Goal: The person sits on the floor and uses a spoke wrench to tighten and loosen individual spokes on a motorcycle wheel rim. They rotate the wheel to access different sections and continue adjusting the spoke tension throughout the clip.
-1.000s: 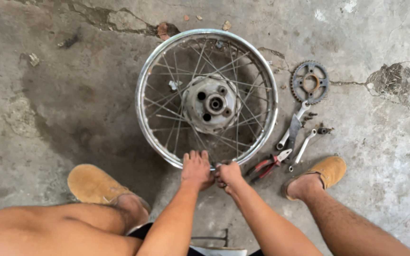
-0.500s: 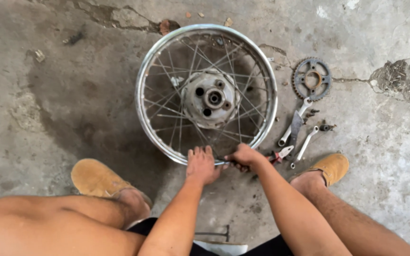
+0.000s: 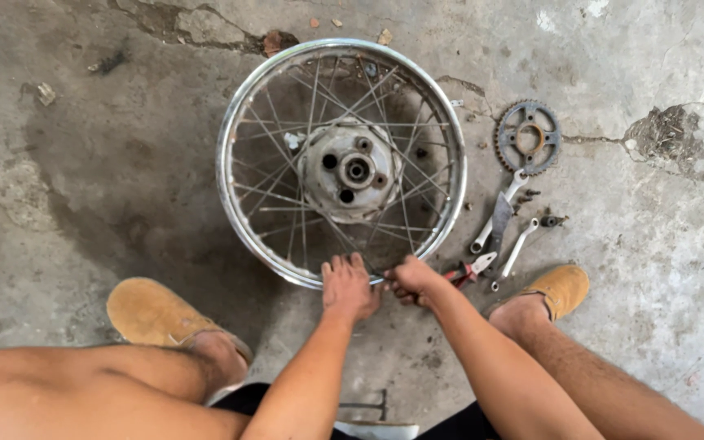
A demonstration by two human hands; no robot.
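At lower centre, the left hand [image 3: 347, 287] presses flat on the wheel rim [image 3: 230, 114]; the right hand [image 3: 411, 281] is closed around a small tool, kind unclear. The spoked wheel [image 3: 341, 163] lies flat on the concrete floor [image 3: 83, 163], mid-frame. Judged rigid, fairly heavy, smooth-rimmed; best gripped at the rim, as spokes [image 3: 279, 195] may bend.

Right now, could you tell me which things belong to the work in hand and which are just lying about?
In hand: spoked wheel, left hand on its rim, right hand beside it.

Lying about: sprocket, wrenches, red-handled pliers, stones, cracked concrete floor.
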